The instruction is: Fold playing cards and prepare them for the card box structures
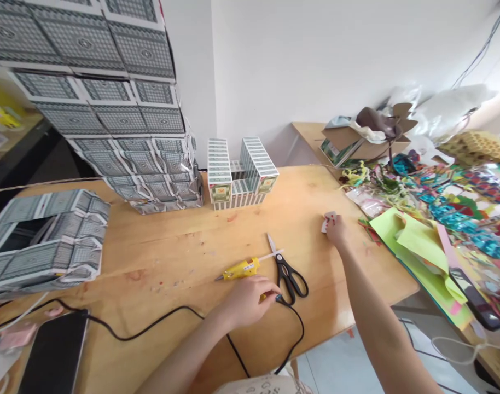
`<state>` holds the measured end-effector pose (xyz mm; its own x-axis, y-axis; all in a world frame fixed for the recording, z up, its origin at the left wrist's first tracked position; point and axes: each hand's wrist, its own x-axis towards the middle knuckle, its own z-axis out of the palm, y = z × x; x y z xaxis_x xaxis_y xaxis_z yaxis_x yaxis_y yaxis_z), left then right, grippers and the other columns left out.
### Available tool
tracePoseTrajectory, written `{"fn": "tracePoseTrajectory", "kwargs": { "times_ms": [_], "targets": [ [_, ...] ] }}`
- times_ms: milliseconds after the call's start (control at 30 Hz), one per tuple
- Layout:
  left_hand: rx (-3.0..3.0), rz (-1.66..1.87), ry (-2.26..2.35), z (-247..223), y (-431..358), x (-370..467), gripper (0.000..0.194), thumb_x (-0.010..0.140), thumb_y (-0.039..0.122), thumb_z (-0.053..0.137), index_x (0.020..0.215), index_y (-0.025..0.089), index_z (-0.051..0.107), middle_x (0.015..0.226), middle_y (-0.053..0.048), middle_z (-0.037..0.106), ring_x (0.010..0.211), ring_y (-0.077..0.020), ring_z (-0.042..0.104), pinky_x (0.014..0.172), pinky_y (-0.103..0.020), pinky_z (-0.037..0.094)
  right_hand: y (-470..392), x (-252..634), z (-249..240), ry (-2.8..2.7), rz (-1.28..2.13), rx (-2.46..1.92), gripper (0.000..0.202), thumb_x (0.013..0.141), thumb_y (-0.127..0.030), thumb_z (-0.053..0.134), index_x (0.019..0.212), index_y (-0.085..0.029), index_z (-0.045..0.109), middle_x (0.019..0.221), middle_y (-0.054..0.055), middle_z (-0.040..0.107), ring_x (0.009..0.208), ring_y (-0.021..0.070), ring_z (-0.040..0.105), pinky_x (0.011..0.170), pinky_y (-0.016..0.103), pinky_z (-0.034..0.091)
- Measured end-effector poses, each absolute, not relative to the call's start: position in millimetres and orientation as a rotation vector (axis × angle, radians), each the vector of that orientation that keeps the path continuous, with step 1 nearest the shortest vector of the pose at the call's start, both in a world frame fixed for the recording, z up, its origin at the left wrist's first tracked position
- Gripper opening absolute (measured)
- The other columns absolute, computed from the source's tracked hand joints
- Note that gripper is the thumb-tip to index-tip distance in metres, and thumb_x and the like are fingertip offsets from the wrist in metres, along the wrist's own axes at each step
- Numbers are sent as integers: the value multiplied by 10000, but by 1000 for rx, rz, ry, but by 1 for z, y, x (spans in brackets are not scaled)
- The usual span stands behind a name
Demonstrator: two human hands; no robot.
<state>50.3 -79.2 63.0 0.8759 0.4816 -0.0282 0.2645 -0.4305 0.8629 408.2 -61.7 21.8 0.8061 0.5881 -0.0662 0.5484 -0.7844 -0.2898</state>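
On the right part of the wooden table, my right hand (336, 230) is closed on a small white card piece (327, 220) with red marks. My left hand (252, 300) lies just below the yellow glue gun (242, 269), its fingers curled near the handles of the black scissors (290, 276); a yellow bit shows between thumb and fingers, too small to name. A white glue stick at the gun's rear touches the scissors' blades. Behind them stands a U-shaped structure of stacked card boxes (239, 191).
A tall tower of folded cards (155, 148) rises at the left, beside a low card ring (48, 241). A black phone (55, 353) and cable lie in front. Green paper (418, 246), colourful scraps and a cardboard box (352, 148) are on the right.
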Motion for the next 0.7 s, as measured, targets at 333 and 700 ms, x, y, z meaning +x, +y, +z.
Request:
{"fn": "tracePoseTrajectory", "kwargs": {
  "times_ms": [333,700],
  "targets": [
    [1995,313,643,65,-81,35,213,873,214,450,903,213,661,883,-18,675,830,-143,593,791,-255,431,14,303,0,-1584,362,-2456,197,914,-320,346,964,-217,506,791,64,628,718,201,575,603,260,328],
    [1948,342,663,69,-83,27,199,857,206,479,906,221,672,855,-27,669,814,-153,593,767,-254,443,-6,322,14,-1586,307,-2309,212,901,-258,299,905,-192,500,762,26,580,649,135,519,577,220,328]
  ]
}}
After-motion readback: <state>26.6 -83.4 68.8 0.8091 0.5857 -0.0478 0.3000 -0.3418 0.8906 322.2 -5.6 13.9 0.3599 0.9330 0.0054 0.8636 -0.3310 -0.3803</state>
